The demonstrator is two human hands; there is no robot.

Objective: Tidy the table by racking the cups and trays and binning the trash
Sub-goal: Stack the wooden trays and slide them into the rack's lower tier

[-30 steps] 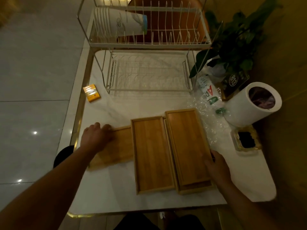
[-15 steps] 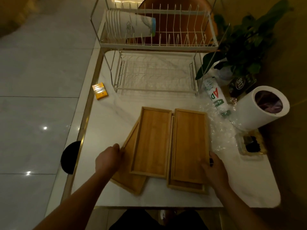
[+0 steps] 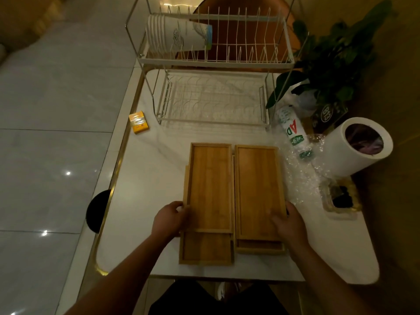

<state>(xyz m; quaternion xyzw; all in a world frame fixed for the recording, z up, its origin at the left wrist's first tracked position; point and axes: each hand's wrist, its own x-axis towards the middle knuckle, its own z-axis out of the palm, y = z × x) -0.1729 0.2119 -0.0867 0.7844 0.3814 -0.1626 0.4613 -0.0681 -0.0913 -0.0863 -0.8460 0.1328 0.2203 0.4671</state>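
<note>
One job out of three looks sorted so far, I reckon. Going big to small: the white table (image 3: pixel 154 178) has plenty sitting on it, so this isn't close to finished. The two-tier dish rack (image 3: pixel 213 62) at the far end has no trays in it yet. All four bamboo trays are near the front edge of the table in two piles side by side. In the left stack (image 3: pixel 210 187) the top tray sits further back, so the bottom one pokes out toward the person, and the right stack (image 3: pixel 258 189) is the same but less so. The white bin (image 3: pixel 338 155) is off the right side of the table with something pinkish in it, can't tell what. The paper cups (image 3: pixel 175 34) are the done bit: nested together, lying sideways on the rack's top tier. For trash, crinkly clear plastic wrap (image 3: pixel 302 178) is spread between the trays and the bin, and a plastic bottle (image 3: pixel 292 130) lies on its side just behind it. The left hand (image 3: pixel 169 220) has its fingers curled round the left stack's outer edge. The right hand (image 3: pixel 289 223) grips the right stack's outer edge with the thumb on top. Smaller bits are a glass ashtray (image 3: pixel 341 198) by the bin and an orange box (image 3: pixel 138 122) left of the rack. My guess is the trays go next, then the trash.
</note>
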